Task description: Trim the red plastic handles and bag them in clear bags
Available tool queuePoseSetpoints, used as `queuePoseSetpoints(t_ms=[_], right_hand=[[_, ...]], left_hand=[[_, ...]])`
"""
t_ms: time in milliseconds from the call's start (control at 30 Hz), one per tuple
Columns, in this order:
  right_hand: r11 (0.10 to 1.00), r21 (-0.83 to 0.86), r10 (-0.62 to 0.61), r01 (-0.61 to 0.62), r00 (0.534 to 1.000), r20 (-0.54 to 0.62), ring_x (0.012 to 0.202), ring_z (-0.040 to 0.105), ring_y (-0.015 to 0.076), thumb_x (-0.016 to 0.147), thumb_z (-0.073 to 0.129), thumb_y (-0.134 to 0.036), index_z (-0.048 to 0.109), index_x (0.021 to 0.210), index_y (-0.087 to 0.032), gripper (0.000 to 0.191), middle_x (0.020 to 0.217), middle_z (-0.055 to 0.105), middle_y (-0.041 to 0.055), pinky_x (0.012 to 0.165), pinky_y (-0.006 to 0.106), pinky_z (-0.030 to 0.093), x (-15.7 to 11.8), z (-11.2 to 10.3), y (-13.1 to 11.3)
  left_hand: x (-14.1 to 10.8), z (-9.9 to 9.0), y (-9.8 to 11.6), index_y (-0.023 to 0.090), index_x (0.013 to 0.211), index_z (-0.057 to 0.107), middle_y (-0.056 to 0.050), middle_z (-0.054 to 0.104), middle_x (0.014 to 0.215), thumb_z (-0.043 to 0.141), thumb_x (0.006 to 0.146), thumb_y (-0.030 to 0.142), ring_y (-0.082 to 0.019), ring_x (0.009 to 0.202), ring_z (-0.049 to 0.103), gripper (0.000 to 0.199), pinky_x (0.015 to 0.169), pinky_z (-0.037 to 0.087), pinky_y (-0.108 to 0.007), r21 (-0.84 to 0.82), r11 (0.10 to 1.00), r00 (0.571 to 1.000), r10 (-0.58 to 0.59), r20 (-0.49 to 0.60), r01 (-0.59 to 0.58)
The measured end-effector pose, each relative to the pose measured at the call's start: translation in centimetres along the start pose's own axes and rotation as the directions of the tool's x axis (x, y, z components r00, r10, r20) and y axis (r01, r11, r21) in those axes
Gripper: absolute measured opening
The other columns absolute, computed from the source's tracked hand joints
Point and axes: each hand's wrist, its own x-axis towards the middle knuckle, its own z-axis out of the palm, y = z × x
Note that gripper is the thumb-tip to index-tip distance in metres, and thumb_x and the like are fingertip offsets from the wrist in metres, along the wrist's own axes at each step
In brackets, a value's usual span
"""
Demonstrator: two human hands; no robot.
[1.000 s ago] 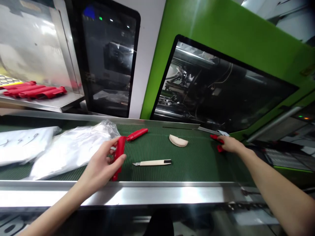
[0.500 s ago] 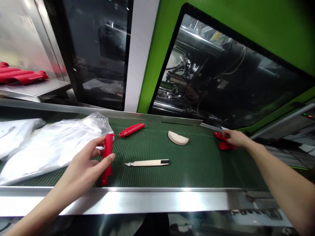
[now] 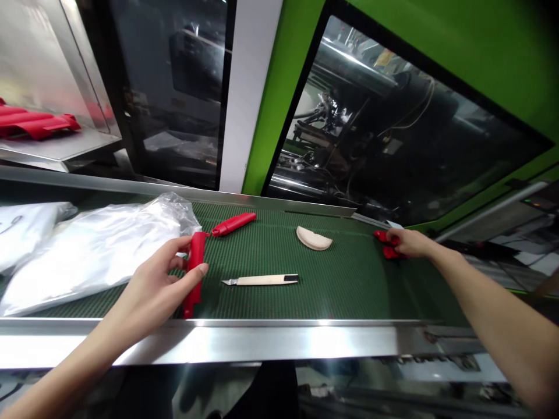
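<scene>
Between the thumb and fingers of my left hand [image 3: 163,279] is a long red plastic part [image 3: 196,256], held upright over the near side of the green belt [image 3: 349,285]. My right hand [image 3: 413,243] reaches to the belt's far right, its fingers closed on small red plastic pieces [image 3: 391,251]; the fingers partly cover them. Another red plastic part [image 3: 234,223] lies just beyond the left hand. A craft knife [image 3: 261,280] with a pale handle rests on the belt, blade pointing left. Behind it is a cream half-round pad [image 3: 314,238].
Clear plastic bags with white contents [image 3: 96,250] cover the belt's left part. A metal rail [image 3: 262,340] runs along the near edge. Behind stands a green machine with a dark window [image 3: 393,128]. More red parts [image 3: 39,121] lie on a metal shelf [image 3: 78,145] at upper left.
My view has shifted slightly, so the belt sits a little higher. My left hand still holds its red part, now slightly further right. My right hand stays at the red pieces.
</scene>
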Motion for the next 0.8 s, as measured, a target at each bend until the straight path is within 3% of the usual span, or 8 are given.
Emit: queuePoseSetpoints(t_ms=[167, 333, 500, 667, 800], right_hand=[[0.995, -0.011, -0.095, 0.095, 0.995, 0.011, 0.069, 0.060, 0.0094, 0.094, 0.059, -0.037, 0.063, 0.089, -0.013, 0.025, 0.080, 0.062, -0.0012, 0.065, 0.025, 0.053, -0.6, -0.6, -0.3], [0.978, -0.057, -0.207, 0.201, 0.969, -0.136, 0.073, 0.060, 0.0106, 0.094, 0.058, -0.039, 0.064, 0.090, -0.015, 0.025, 0.082, 0.063, -0.0002, 0.072, 0.028, 0.053, -2.2, -0.3, -1.0], [0.951, -0.123, -0.307, 0.283, 0.916, -0.260, 0.065, 0.058, 0.0094, 0.096, 0.056, -0.036, 0.065, 0.088, -0.019, 0.021, 0.073, 0.061, -0.0023, 0.066, 0.024, 0.050, -3.6, -0.3, -0.9], [0.913, -0.194, -0.403, 0.360, 0.871, -0.281, 0.060, 0.057, 0.0087, 0.097, 0.054, -0.032, 0.065, 0.097, -0.019, 0.017, 0.071, 0.059, -0.0035, 0.061, 0.023, 0.048, -3.7, -2.5, -1.0], [0.852, -0.239, -0.515, 0.465, 0.825, -0.233, 0.077, 0.061, 0.0107, 0.096, 0.052, -0.022, 0.068, 0.098, -0.019, 0.016, 0.092, 0.067, 0.0009, 0.071, 0.026, 0.050, -4.4, -5.2, -4.1]], left_hand=[[-0.2, -0.1, 0.0, 0.029, 0.123, 0.052, 0.004, 0.061, 0.075, 0.068, 0.077, 0.051, -0.016, 0.055, 0.059, 0.054, 0.046, 0.051, -0.025, 0.003, 0.999, 0.999, 0.039, 0.007, -0.039], [-0.4, -0.2, 0.4, 0.027, 0.128, 0.048, 0.001, 0.060, 0.080, 0.063, 0.083, 0.052, -0.018, 0.060, 0.061, 0.054, 0.050, 0.051, -0.028, 0.015, 1.000, 0.999, 0.026, 0.042, -0.027], [-0.3, -0.1, 0.2, 0.027, 0.127, 0.049, 0.000, 0.057, 0.080, 0.064, 0.081, 0.053, -0.019, 0.057, 0.059, 0.055, 0.049, 0.051, -0.030, 0.022, 0.999, 0.999, 0.042, 0.030, -0.043], [-0.1, 0.0, -0.2, 0.029, 0.125, 0.051, -0.002, 0.060, 0.087, 0.062, 0.081, 0.056, -0.019, 0.059, 0.060, 0.053, 0.052, 0.053, -0.031, 0.041, 0.995, 0.996, 0.088, 0.015, -0.089], [0.0, 0.0, -0.3, 0.027, 0.125, 0.053, -0.002, 0.061, 0.086, 0.065, 0.081, 0.052, -0.016, 0.058, 0.056, 0.052, 0.052, 0.050, -0.029, 0.051, 0.993, 0.995, 0.103, 0.004, -0.104]])
